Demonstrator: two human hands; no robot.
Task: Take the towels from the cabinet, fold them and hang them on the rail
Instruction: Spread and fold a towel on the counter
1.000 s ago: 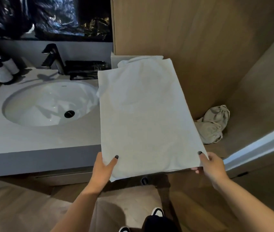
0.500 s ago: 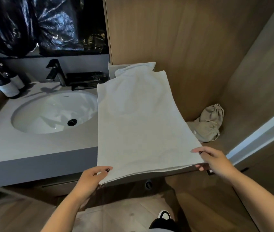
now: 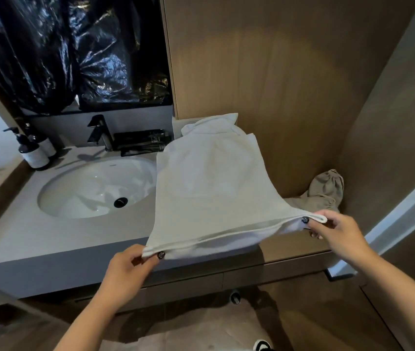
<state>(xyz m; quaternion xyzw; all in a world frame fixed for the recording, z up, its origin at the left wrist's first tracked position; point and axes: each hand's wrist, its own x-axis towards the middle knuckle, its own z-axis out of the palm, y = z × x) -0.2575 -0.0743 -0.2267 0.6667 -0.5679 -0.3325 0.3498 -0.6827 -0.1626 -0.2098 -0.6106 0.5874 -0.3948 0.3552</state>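
A white towel (image 3: 209,188) lies stretched over the counter beside the sink, its far end bunched against the wooden wall. My left hand (image 3: 128,272) pinches the near left corner of the towel. My right hand (image 3: 338,229) pinches the near right corner and lifts it off the counter, so the near edge hangs in a sagging line between both hands. No rail is in view.
A white sink (image 3: 95,188) with a black tap (image 3: 100,133) sits in the grey counter (image 3: 24,236) on the left. Two pump bottles (image 3: 34,153) stand at the far left. A beige drawstring bag (image 3: 325,191) lies in the wooden corner on the right.
Both hands have taken the towel's near corners in a pinch and raised the near edge off the counter. The camera has tilted up and shifted right.
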